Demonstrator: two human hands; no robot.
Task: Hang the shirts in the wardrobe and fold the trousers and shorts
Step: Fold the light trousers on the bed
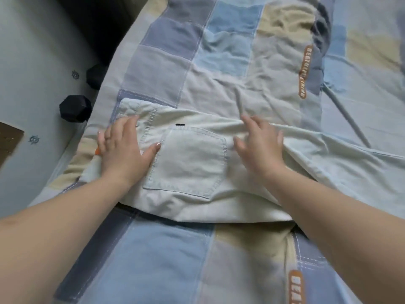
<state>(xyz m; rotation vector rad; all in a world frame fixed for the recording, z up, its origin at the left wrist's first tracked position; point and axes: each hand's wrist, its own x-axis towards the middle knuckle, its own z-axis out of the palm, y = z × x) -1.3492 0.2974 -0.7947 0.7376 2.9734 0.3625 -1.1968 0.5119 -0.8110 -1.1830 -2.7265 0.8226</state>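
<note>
Floor far left, pale tile with small blue marks; two black hex dumbbell ends sit on it just beside the bed edge; a brown cardboard corner at the left frame edge.

Bed takes the rest of the view, covered by a patchwork quilt in blue, grey and cream blocks, with orange lettered labels stitched on; text too blurred to read fully.

Trousers lie flat across the quilt, pale, near-white denim, waistband to the left, legs running off to the right; back pocket faces up, a small black tag just above it.

Left hand lies palm down on the waistband end, fingers spread and straight, thumb reaching toward the pocket's left edge; pressing the cloth, not gripping it; a small orange bit shows by its little-finger side, cannot tell what it is.

Right hand is just right of the pocket, fingers spread and relaxed, slightly motion-blurred; it is on or just over the seat of the trousers, cannot tell whether it touches; nothing held.

Cloth bunches into a ridge at the right fingertips; further right the trouser leg lies in loose folds toward the frame edge.
</note>
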